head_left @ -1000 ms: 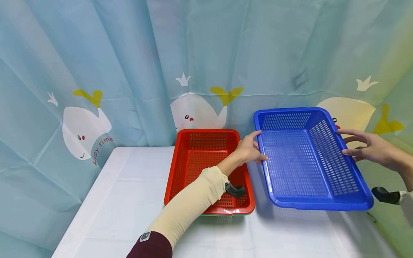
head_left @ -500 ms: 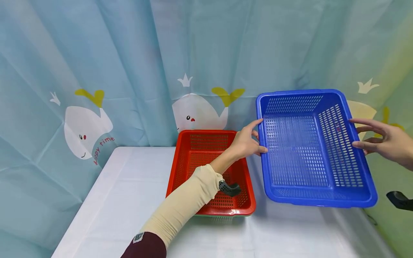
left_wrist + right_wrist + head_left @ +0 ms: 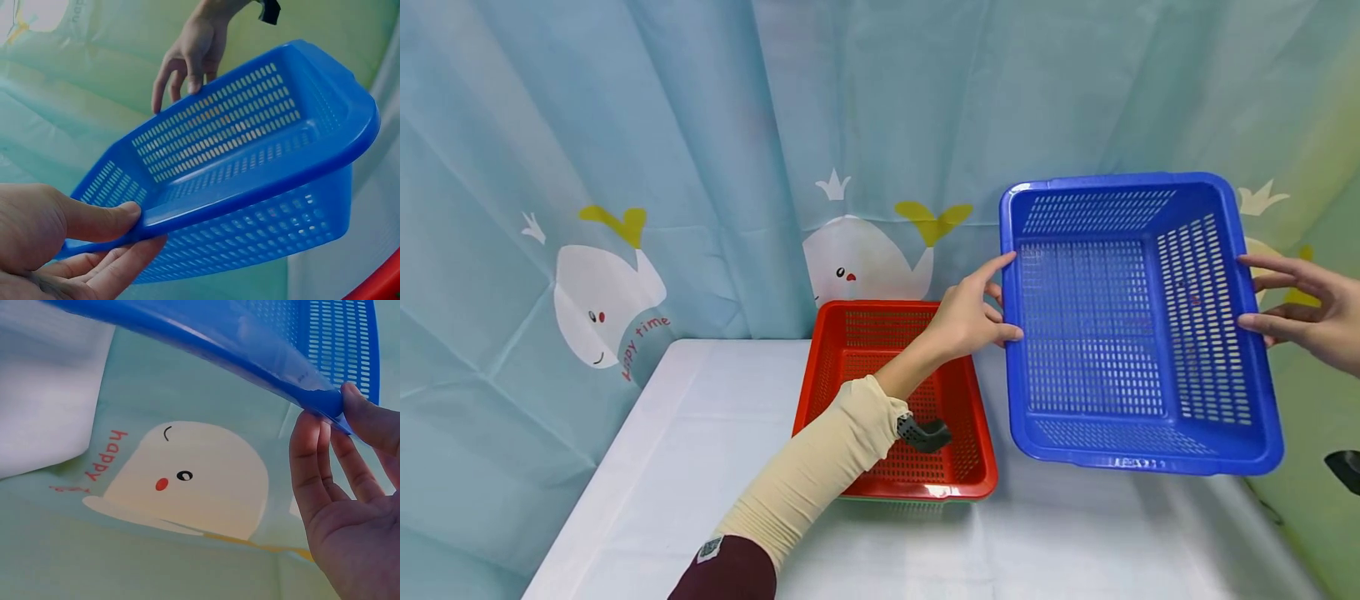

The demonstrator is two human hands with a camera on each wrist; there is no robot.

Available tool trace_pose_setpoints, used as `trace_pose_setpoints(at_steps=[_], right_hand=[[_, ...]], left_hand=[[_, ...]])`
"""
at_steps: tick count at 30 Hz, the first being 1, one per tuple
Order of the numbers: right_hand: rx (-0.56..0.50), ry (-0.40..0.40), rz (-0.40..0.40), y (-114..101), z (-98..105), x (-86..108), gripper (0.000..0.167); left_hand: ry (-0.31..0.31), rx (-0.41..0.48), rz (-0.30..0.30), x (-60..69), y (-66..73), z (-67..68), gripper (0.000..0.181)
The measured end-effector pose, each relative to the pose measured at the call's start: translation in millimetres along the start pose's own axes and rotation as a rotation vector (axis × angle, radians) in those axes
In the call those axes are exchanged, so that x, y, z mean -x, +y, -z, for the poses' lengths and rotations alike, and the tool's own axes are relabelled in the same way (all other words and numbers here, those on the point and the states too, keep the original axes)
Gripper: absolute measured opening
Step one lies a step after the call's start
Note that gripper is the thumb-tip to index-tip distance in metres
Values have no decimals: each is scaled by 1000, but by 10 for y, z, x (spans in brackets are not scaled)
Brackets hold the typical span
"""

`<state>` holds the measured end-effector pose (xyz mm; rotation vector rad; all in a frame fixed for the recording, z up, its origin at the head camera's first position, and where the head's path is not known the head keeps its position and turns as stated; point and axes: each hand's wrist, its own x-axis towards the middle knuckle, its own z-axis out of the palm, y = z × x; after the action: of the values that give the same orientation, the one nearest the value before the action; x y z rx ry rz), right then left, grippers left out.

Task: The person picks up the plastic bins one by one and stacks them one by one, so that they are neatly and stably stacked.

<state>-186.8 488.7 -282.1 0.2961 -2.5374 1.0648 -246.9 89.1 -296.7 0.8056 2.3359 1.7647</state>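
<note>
A blue plastic basket (image 3: 1090, 325) with slotted walls is held up above the table's right side, its inside tilted toward the head camera. My left hand (image 3: 966, 321) grips its left rim, thumb on the inner side and fingers beneath, as the left wrist view shows with the same hand (image 3: 75, 231). On the opposite rim, my right hand (image 3: 1311, 308) pinches the edge between thumb and fingers; the right wrist view has this hand (image 3: 356, 487) at the rim too. Nothing lies inside the blue basket. Below my left forearm stands a red basket (image 3: 983, 433), partly hidden by the sleeve.
A green rim (image 3: 917, 500) shows just under the red basket. Both stand on a white-covered table (image 3: 700, 433). Behind hangs a light blue curtain (image 3: 700, 125) printed with whales, close to the blue basket's back edge.
The blue basket has risen and shifted slightly right, its inside turning more toward the head camera. Both hands have moved up with it, still gripping its rims. The red basket has stayed in place.
</note>
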Motion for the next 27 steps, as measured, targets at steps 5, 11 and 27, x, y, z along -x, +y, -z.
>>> trace_pose_setpoints(at_steps=[5,11,27], right_hand=[[-17,5,13,-1,14,-4,77],[-27,-3,16,18,18,-2,76],[144,-116,-68,-408,-124,-80,73]], left_hand=[[-2,-3,-10,-15,14,-10,100],[-26,11,-27,0,35,29,100],[-108,104,45,183,139,548,104]])
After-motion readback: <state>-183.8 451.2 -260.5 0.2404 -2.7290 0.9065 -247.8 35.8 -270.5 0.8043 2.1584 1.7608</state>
